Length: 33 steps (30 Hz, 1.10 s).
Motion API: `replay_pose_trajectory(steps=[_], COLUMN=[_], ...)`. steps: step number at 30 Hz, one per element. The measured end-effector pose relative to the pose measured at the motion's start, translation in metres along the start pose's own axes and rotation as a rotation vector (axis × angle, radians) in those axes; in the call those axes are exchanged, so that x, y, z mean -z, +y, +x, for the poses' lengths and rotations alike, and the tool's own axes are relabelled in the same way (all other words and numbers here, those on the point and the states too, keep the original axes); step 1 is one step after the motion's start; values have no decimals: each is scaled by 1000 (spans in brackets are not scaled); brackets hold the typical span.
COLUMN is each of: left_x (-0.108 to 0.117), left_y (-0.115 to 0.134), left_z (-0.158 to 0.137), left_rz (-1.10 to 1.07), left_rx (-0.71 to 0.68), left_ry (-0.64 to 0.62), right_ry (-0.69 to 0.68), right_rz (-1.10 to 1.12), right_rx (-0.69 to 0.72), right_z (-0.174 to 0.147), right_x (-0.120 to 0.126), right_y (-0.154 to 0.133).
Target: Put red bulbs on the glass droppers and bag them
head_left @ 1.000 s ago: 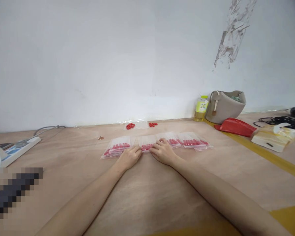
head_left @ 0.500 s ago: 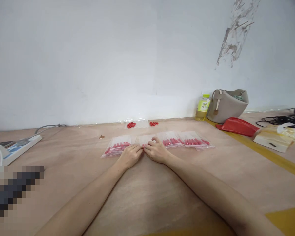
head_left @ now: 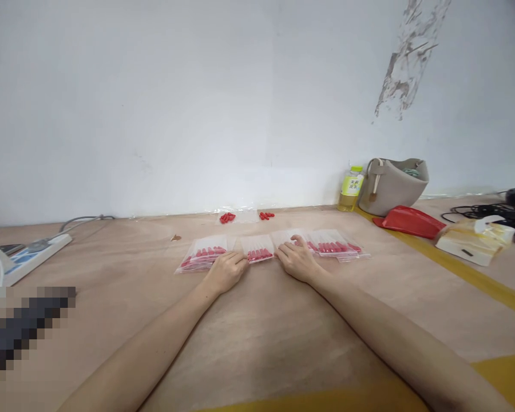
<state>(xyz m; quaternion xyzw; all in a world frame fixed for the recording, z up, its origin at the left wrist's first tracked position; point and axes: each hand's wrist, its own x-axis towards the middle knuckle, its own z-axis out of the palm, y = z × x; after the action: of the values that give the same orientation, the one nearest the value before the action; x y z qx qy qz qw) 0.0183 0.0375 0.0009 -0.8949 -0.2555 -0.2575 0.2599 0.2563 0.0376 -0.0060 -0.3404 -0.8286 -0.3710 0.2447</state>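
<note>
A small clear zip bag (head_left: 258, 242) with several red capsule-shaped pieces in a row lies flat in front of me, its seal edge towards me. My left hand (head_left: 229, 270) pinches the near left corner of this bag, fingers closed. My right hand (head_left: 297, 260) is closed at its near right corner, thumb raised, and partly covers the filled bag (head_left: 282, 236) beside it. More filled bags (head_left: 331, 243) overlap on the right. On the left lies a stack of filled bags (head_left: 203, 252).
Loose red pieces (head_left: 227, 218) lie on a clear sheet near the wall, with another small pile (head_left: 266, 216) alongside. At right stand a bottle (head_left: 351, 189), a grey bag (head_left: 392, 186), a red pouch (head_left: 409, 222) and a tissue pack (head_left: 476, 240). A power strip (head_left: 38, 260) lies left.
My right hand has slid rightwards along the bag's near edge, uncovering the row of red pieces. My left hand has stayed at the left corner. The view has shifted slightly.
</note>
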Motion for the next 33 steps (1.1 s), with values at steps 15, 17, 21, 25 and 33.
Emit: replay_pose_trajectory(steps=[15,17,21,25,33], left_x=[8,9,10,9,-6], left_y=[12,12,10,13,39], left_z=[-2,-1,2,6,42], left_rz=[-228,-236,-262,-203,-280], left_rx=[172,216,200,84,201], left_ry=[151,143,41,-82,-143], right_ry=[-107,-49,65,-7,-448], right_rz=[94,100,119,115,214], right_rx=[-161,-267,-525,-641,-574], right_z=[13,9,-14,-55,-98], right_x=[5,10,24,29,43], right_y=[-19,-3,49,94,124])
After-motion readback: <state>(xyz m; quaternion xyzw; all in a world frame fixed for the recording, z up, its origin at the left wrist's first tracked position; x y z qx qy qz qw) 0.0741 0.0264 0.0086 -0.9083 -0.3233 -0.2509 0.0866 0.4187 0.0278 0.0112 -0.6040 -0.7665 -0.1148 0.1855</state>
